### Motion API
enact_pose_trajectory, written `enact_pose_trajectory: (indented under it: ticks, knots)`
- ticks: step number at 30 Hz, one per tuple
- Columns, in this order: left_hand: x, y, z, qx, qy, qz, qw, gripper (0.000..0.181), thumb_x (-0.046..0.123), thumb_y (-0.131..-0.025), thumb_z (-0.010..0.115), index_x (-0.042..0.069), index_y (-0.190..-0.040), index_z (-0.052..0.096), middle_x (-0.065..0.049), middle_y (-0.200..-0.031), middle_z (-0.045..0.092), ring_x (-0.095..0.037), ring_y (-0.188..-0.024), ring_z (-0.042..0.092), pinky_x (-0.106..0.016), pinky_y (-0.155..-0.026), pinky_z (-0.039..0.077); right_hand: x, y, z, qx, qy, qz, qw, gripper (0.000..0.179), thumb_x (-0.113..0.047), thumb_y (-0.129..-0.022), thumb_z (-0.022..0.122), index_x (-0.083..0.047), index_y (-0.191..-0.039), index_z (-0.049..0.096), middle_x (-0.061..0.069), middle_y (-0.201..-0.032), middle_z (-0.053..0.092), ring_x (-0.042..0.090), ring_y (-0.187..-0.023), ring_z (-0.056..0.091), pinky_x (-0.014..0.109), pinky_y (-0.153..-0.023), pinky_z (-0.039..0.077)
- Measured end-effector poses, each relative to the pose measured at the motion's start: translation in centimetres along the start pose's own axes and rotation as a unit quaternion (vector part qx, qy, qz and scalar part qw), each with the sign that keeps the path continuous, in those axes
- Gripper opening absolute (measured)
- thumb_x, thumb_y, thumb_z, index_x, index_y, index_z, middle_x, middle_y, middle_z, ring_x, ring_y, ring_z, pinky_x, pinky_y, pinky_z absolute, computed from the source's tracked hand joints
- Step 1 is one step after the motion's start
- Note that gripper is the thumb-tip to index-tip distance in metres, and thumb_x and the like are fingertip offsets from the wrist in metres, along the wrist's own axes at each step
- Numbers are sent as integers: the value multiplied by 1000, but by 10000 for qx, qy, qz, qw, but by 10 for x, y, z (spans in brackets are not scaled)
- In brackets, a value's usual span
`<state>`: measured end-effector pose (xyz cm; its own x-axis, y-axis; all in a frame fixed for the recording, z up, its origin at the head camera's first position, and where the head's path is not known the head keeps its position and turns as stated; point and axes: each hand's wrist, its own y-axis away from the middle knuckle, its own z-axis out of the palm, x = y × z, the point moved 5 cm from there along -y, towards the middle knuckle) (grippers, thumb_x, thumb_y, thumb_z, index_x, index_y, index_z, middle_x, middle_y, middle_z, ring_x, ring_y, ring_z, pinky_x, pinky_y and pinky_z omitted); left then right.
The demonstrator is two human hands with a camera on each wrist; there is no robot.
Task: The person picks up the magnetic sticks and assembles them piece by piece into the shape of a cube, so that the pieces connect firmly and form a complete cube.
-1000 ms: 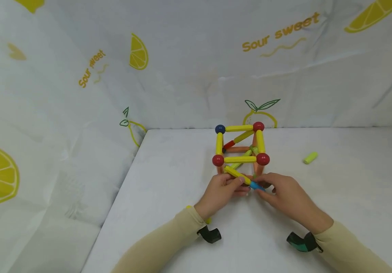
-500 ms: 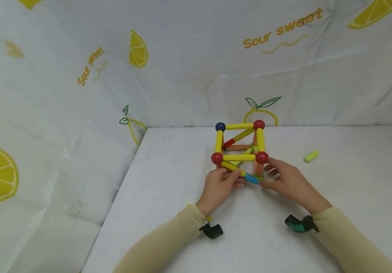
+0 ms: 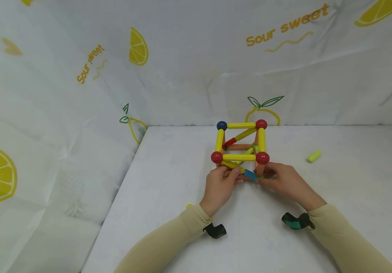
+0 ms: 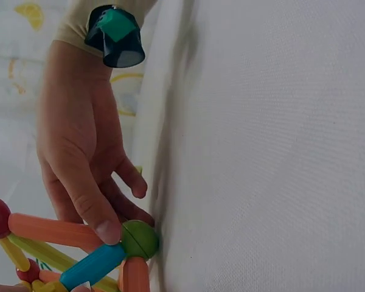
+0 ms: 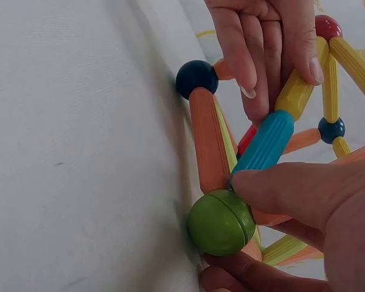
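A cube-like frame of magnetic rods and balls stands on the table, with yellow rods (image 3: 238,157) and red balls (image 3: 262,157) on top. Salmon rods (image 5: 208,137) form its uprights and lower edges. My left hand (image 3: 219,187) pinches a slanting yellow rod (image 5: 298,91) at the near face. End to end with that rod sits a blue rod (image 5: 266,143), its lower end against the green ball (image 5: 220,224) at a bottom corner. My right hand (image 3: 286,184) grips this corner, thumb at the rod's end and fingers under the ball.
A loose lime rod (image 3: 314,156) lies on the white table (image 3: 353,189), right of the frame. Something yellow (image 3: 189,205) shows partly beneath the left wrist. Behind the table hangs a lemon-print cloth (image 3: 189,76).
Both hands have moved forward to the frame. The joined yellow and blue rods now slant across its near face, the blue end at the green ball. My right hand moved from the blue rod to that corner.
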<state>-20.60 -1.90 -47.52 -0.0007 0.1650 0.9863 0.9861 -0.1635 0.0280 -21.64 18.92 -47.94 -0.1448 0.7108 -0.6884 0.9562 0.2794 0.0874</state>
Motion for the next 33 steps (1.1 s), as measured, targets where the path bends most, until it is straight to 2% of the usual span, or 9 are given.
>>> enact_pose_trajectory:
  ticks: [7,12,15,17,20,22,24,27,33]
  knots:
    - [1,2,-2,-129,-318,-90,9994,32,30,-109,67,6,-128,74,-7,-114,83,-22,-101,82,-29,-88,66,0,0,-1,7,56,33,10000,24,-30,-100,78,-11,-113,74,9,-113,78,30,-107,72,54,-93,62]
    - [3,16,-25,-866,-1412,-2,9862,36,40,-108,67,16,-133,75,4,-117,81,-8,-103,77,-21,-89,61,1,3,-7,-124,45,17,9999,30,-29,-100,78,-10,-122,72,11,-118,78,30,-110,72,53,-93,63]
    - [5,28,-48,-1538,-2319,337,9599,35,37,-107,69,14,-133,75,5,-122,79,-2,-106,74,-21,-95,60,5,7,-19,-67,133,-1,9999,37,-27,-100,76,-8,-132,70,15,-123,77,33,-111,72,54,-92,64]
    - [5,36,-65,-1956,-3023,579,9311,35,36,-105,72,13,-132,76,5,-123,79,-4,-109,73,-23,-98,60,11,8,-31,73,290,-14,9996,38,-23,-101,73,-6,-136,69,17,-126,75,35,-112,71,55,-92,64]
    - [-1,45,-88,-2413,-4018,854,8792,37,38,-99,81,17,-130,78,7,-122,78,-5,-111,70,-26,-102,57,27,9,-55,354,740,2,9966,34,-16,-102,69,-6,-134,70,20,-127,74,39,-111,70,59,-93,62]
    - [-7,50,-98,-2646,-4373,857,8552,39,38,-93,86,19,-127,79,10,-119,76,-4,-108,68,-26,-101,56,39,10,-72,487,1066,40,9931,33,-11,-101,67,-5,-134,71,24,-130,72,44,-113,67,64,-94,59]
    - [-14,53,-105,-2823,-4473,792,8450,39,37,-89,91,22,-124,81,14,-114,73,-1,-103,64,-23,-98,55,52,10,-87,544,1376,70,9890,34,-6,-100,66,-4,-133,71,28,-133,70,50,-117,63,68,-96,54]
    - [-21,56,-107,-2948,-4444,738,8427,33,31,-87,93,25,-118,82,17,-108,68,1,-97,59,-19,-92,54,67,9,-101,469,1694,51,9844,36,2,-96,67,-2,-131,73,32,-134,68,55,-121,58,72,-98,49]
    - [-21,55,-99,-2959,-4640,1086,8279,17,27,-94,87,29,-111,84,18,-102,66,1,-92,56,-16,-88,52,85,9,-108,168,1905,179,9814,35,5,-90,72,1,-125,76,34,-126,70,57,-120,57,73,-99,48]
